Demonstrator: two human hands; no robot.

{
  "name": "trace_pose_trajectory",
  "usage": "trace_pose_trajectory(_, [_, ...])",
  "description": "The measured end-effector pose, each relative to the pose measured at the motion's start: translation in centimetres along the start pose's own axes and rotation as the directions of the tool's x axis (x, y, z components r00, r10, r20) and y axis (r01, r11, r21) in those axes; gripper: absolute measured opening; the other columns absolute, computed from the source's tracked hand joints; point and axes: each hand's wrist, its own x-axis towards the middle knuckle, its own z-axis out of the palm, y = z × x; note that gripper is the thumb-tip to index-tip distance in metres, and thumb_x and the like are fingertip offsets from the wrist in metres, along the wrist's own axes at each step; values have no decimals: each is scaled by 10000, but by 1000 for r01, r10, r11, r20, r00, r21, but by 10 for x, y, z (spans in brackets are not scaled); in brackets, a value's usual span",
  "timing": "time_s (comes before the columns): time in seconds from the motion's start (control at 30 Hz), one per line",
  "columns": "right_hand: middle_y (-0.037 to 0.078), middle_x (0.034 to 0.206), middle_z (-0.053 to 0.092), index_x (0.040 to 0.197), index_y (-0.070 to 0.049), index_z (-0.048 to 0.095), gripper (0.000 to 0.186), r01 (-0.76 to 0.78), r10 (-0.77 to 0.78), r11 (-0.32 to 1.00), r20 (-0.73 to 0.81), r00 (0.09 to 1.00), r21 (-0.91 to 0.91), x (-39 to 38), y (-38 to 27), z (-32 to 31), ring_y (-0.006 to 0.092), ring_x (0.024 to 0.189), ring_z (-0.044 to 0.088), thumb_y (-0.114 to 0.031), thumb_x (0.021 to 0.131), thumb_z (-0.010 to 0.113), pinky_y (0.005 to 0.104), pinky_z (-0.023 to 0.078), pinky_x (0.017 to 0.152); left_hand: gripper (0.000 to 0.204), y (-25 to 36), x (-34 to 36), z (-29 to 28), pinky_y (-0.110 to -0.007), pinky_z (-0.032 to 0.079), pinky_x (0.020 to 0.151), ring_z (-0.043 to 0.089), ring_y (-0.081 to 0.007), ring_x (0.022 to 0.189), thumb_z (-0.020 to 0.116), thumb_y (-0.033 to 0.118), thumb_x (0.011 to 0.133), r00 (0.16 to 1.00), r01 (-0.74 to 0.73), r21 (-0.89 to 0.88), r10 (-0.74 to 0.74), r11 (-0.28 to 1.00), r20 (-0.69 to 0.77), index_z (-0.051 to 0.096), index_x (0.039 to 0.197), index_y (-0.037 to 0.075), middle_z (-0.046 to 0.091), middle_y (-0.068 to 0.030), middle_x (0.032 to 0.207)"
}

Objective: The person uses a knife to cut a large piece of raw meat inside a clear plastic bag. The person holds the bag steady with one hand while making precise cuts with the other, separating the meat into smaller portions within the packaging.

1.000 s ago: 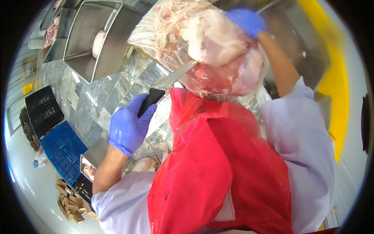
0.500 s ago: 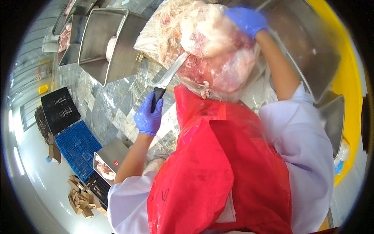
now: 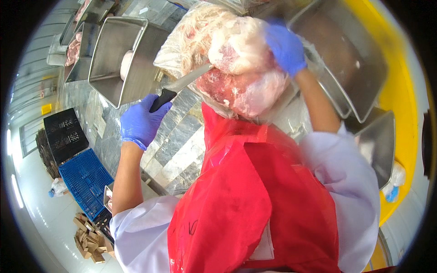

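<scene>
My left hand [image 3: 141, 120], in a blue glove, is closed round the black handle of a knife [image 3: 189, 79]. Its blade points up and right, and the tip meets a large piece of raw meat [image 3: 248, 88] with red flesh and pale fat. On the meat's right side my right hand [image 3: 287, 48], also blue-gloved, is closed on a whitish fatty flap [image 3: 241, 43]; motion smears it and its fingertips are partly hidden. Under the meat lies clear plastic sheeting [image 3: 166, 57]. Stringy pale trimmings [image 3: 193, 32] sit to its left.
A deep metal bin [image 3: 102, 63] with a pale piece inside stands at the left. Metal tubs [image 3: 368, 91] line the right, beside a yellow surface [image 3: 405, 113]. Lower left are a blue crate [image 3: 86, 177], a black crate [image 3: 68, 134] and cardboard pieces [image 3: 91, 239].
My left hand has moved left and slightly up, bringing the knife to a flatter angle. My right hand has shifted slightly downward along the meat's right side.
</scene>
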Motion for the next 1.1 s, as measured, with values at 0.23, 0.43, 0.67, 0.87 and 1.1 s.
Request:
trace_pose_trajectory(0.23, [57, 1215, 647, 1192, -147, 693, 384, -17, 2, 987, -98, 995, -159, -65, -119, -5, 288, 1130, 584, -386, 891, 690, 490, 367, 1033, 511, -11, -15, 38, -502, 541, 786, 694, -434, 918, 677, 530, 915, 997, 24, -79, -29, 997, -71, 696, 1180, 94, 721, -239, 965])
trace_pose_trajectory(0.43, [87, 1095, 701, 1177, -172, 697, 316, 47, -29, 987, 121, 992, -156, -56, -108, 6, 300, 1014, 648, -326, 905, 659, 454, 479, 904, 498, -6, -13, 42, -467, 546, 796, 703, -419, 939, 682, 491, 930, 991, -37, -65, 28, 997, -132, 687, 1202, 74, 722, -236, 1003])
trace_pose_trajectory(0.67, [190, 1239, 674, 1302, -102, 656, 452, 91, -56, 993, 361, 931, -81, -3, -62, 16, 377, 1077, 658, -406, 979, 570, 451, 513, 965, 494, -26, -41, 28, -483, 549, 784, 700, -431, 925, 674, 495, 930, 983, -38, -53, 27, 998, -182, 693, 1215, 93, 723, -230, 989])
trace_pose_trajectory(0.87, [181, 1133, 713, 1160, -52, 701, 369, 97, 41, 978, 624, 781, -186, 35, -30, 32, 314, 1054, 680, -339, 1012, 524, 381, 524, 946, 420, -37, -93, 26, -419, 557, 728, 727, -389, 878, 733, 392, 920, 983, -123, -197, 92, 973, -161, 700, 1216, 96, 726, -224, 958])
trace_pose_trajectory(1.1, [171, 852, 714, 1068, -44, 702, 341, 314, -305, 949, 274, 912, 14, 49, -35, 26, 356, 782, 690, -304, 1010, 488, 442, 535, 742, 420, 1, -93, 49, -452, 560, 725, 716, -404, 846, 695, 408, 940, 991, -76, -179, 53, 981, -125, 690, 1236, 111, 719, -232, 916])
